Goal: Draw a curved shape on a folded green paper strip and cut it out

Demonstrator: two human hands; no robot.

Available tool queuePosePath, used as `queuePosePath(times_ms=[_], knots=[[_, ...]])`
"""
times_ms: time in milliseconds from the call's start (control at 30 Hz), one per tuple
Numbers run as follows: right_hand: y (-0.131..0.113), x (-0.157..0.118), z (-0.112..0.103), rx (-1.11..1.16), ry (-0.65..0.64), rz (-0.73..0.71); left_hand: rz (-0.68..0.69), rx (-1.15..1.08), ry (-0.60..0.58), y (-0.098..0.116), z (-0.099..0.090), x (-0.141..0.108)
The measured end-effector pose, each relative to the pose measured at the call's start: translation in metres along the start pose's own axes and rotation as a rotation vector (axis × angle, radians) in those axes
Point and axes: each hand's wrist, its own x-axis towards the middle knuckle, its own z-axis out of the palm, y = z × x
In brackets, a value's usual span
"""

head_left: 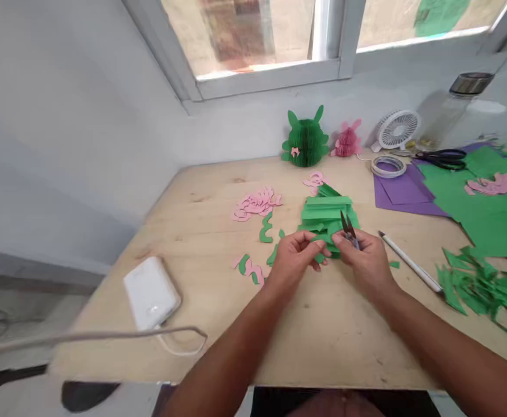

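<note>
My left hand point(296, 255) pinches a small green paper piece point(320, 259) above the table. Close on its right, my right hand point(364, 255) has its fingers wrapped round small scissors point(349, 227), whose blades point up and away from me. The fingertips of my right hand also come up to green paper, but whether they grip it is unclear. Just beyond both hands lies a stack of green paper strips point(326, 209). Wavy green cutouts point(266, 229) and mixed pink and green curls point(250, 269) rest left of my left hand.
Pink cutouts point(257, 204) lie at centre left, a white power bank point(152, 293) with a cable at left. A white pen point(411, 263) and green scraps point(488, 286) lie right. Behind are tape point(388, 167), black scissors point(442, 158), a fan point(397, 130) and paper figures point(306, 142).
</note>
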Motion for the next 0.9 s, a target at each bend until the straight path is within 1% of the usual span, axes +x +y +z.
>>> queuePosePath(times_ms=[200,433,667,767,900], knots=[[0.001,0.003,0.001,0.06,-0.002,-0.009,0.007,0.049,0.023,0.001,0.001,0.001],[-0.002,0.007,-0.001,0.184,0.094,0.001,-0.009,0.071,-0.008,0.003,-0.002,0.0],[-0.004,0.007,0.0,0.164,0.051,0.002,0.005,0.11,-0.005,0.005,-0.005,0.002],[-0.007,0.008,0.0,0.164,0.062,-0.003,0.045,0.126,0.034,0.012,-0.011,0.004],[-0.009,0.009,0.0,0.185,0.088,-0.023,0.104,0.144,0.159,0.022,-0.026,0.008]])
